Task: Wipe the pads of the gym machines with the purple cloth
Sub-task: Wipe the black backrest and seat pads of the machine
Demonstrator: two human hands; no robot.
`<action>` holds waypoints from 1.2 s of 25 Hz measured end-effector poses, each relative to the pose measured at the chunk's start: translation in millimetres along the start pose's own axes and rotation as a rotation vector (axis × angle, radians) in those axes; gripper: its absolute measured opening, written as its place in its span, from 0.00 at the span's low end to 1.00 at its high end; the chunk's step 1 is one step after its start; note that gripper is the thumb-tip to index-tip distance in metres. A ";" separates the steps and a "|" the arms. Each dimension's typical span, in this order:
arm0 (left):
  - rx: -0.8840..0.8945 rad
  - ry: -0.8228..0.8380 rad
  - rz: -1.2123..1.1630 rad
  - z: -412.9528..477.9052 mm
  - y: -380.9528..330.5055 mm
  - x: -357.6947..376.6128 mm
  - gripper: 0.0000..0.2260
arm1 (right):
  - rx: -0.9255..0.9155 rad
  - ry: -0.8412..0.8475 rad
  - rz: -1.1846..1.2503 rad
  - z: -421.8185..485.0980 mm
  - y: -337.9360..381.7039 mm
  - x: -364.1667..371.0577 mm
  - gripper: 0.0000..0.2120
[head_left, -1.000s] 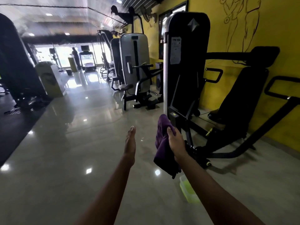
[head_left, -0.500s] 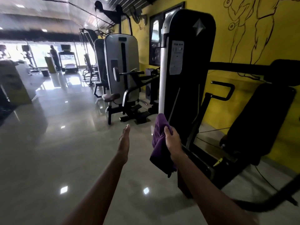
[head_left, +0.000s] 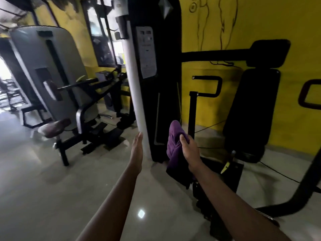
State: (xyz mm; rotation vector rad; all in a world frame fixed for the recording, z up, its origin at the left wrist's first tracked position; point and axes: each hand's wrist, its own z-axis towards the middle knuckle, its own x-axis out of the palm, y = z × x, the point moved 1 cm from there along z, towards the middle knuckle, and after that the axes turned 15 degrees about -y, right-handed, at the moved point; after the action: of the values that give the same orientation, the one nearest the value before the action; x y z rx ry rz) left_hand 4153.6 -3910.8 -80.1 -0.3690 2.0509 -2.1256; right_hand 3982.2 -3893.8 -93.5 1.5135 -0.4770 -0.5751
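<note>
My right hand [head_left: 188,151] grips the bunched purple cloth [head_left: 175,150], which hangs down in front of the black weight-stack column [head_left: 156,84] of the nearest machine. My left hand [head_left: 137,148] is stretched forward with straight fingers, edge-on, holding nothing, just left of the column's white post [head_left: 135,101]. The machine's black back pad [head_left: 250,112] stands upright to the right, with a black head pad [head_left: 269,53] on a bar above it. Neither hand touches a pad.
A grey machine [head_left: 50,73] with a small brown seat pad [head_left: 53,129] stands to the left. Black handles [head_left: 208,86] and a curved black arm [head_left: 309,180] flank the near seat. The yellow wall [head_left: 295,23] is behind. Glossy tiled floor [head_left: 43,197] spreads left and near.
The view has closed in on the black machine and turned right. Both arms stay stretched forward, the right hand still gripping the cloth.
</note>
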 end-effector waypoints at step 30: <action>-0.031 1.145 -0.014 446.1 40.2 631.7 0.22 | 0.056 -1.242 0.066 593.8 -9.1 45.7 0.16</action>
State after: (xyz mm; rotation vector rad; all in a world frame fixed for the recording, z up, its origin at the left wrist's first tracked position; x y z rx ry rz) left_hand 3676.6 -4520.7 -68.8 1.0945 2.5035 -2.5985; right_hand 3648.2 -4387.0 -97.8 1.0260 -1.4762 -1.4384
